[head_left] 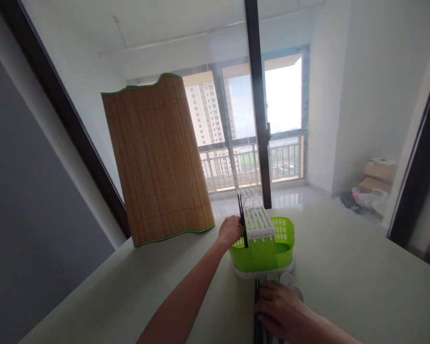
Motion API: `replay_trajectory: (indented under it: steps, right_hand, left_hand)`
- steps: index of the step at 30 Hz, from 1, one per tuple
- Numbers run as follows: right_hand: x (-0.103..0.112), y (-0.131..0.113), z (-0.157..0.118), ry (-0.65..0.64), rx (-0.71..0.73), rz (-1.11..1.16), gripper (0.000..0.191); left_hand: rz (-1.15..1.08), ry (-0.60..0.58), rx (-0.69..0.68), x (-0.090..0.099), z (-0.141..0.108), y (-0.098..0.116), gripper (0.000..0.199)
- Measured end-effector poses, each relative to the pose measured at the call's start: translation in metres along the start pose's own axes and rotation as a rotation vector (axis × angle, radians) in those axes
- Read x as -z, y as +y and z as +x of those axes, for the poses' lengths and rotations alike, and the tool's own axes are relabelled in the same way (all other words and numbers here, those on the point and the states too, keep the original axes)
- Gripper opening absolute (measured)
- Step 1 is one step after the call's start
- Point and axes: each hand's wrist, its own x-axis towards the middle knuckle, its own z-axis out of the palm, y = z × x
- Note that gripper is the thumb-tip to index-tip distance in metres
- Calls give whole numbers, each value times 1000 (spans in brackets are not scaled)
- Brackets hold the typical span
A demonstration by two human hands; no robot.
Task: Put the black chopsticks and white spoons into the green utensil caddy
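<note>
One grip, that of the left hand (pixel 232 230), is closed around dark chopsticks (pixel 242 218) at the left end of the green caddy (pixel 262 258); I'd hold them upright and bunched. The right hand (pixel 280 306) covers loose chopsticks (pixel 257 322) before the caddy, how firmly I cannot tell.

Basket (pixel 263 257)'s on the worktop (pixel 337 253), mat (pixel 157 167) to its left, spoons (pixel 287 278) and some chopsticks (pixel 258 329) just in front, railing (pixel 286 158) way behind it, boxes (pixel 380 168) back and right.
</note>
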Motion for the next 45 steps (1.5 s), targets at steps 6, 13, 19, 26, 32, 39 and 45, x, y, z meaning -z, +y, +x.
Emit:
replay_trajectory:
  steps: [6,13,19,26,32,39,45]
  right_hand:
    - [-1,1,0,-31,-2,-15,15]
    - [1,1,-3,6,-1,17,15]
    - [3,-1,-2,26,19,26,14]
    - [4,-1,-3,31,18,38,13]
    - [6,-1,-3,-1,31,29,17]
    - [10,-2,-3,-8,39,50,19]
    - [9,-1,-3,-8,37,44,18]
  left_hand:
    - [99,15,-3,-1,1,-1,16]
    - [189,177,-39,17,-26,11,26]
    - [151,388,-115,5,-105,5,21]
    - [62,-135,-37,-64,-178,-22,24]
    - [44,-316,20,-77,-186,-32,37]
    - [30,-279,42,-72,-188,-35,28]
    - [56,-252,69,-71,-189,-34,23]
